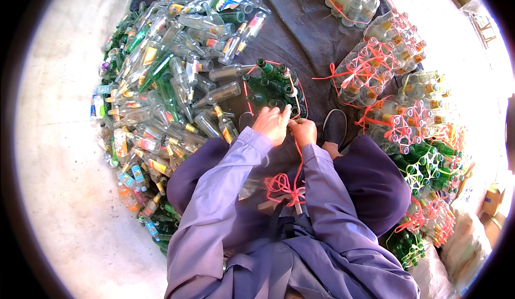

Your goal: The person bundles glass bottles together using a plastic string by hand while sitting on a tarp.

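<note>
A cluster of green glass bottles [267, 83] stands upright in front of me, necks up. Red plastic twine [307, 97] loops around the outside of the cluster and also crosses over some of the necks. At its near edge is my left hand [270, 124], index finger stretched along the twine; what lies under its palm is hidden. Right beside it, my right hand [304, 131] pinches the red twine between thumb and fingers. From there a strand runs down to a loose red tangle of twine [283, 188] between my knees.
A heap of loose clear and green bottles [173, 77] spreads along the left. Tied bundles of clear bottles [366, 69] and green bottles [426, 166] line the right. Dark sheeting [289, 25] covers the floor beneath. A shoe [334, 126] rests near my right hand.
</note>
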